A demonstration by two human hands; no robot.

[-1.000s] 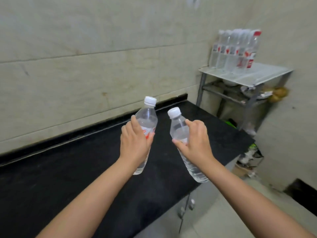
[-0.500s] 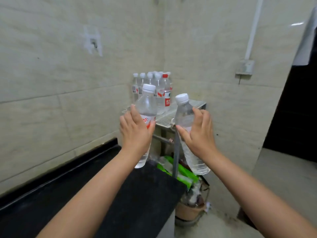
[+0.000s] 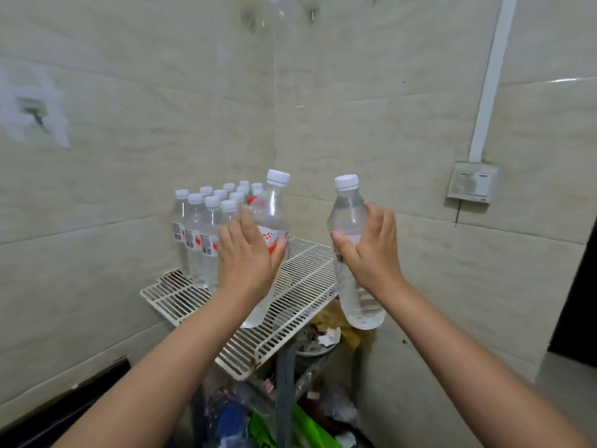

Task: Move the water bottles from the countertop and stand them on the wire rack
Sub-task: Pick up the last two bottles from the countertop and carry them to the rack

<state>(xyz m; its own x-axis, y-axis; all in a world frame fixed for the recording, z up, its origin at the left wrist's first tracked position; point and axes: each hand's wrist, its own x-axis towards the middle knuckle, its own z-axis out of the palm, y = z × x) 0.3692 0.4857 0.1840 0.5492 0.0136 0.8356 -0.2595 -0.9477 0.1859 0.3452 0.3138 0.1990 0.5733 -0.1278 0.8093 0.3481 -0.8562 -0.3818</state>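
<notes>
Holding two clear plastic water bottles with white caps above a white wire rack [image 3: 290, 305]. Left hand [image 3: 247, 255]: fingers wrapped around the red-labelled bottle [image 3: 269, 221], tilted, over the rack. Right hand [image 3: 371, 250]: fingers curled around the second bottle [image 3: 350, 221], beyond the rack's right edge. Standing bottle cluster [image 3: 206, 227]: rear-left of rack, upright, beside the tiled wall [image 3: 129, 92].
</notes>
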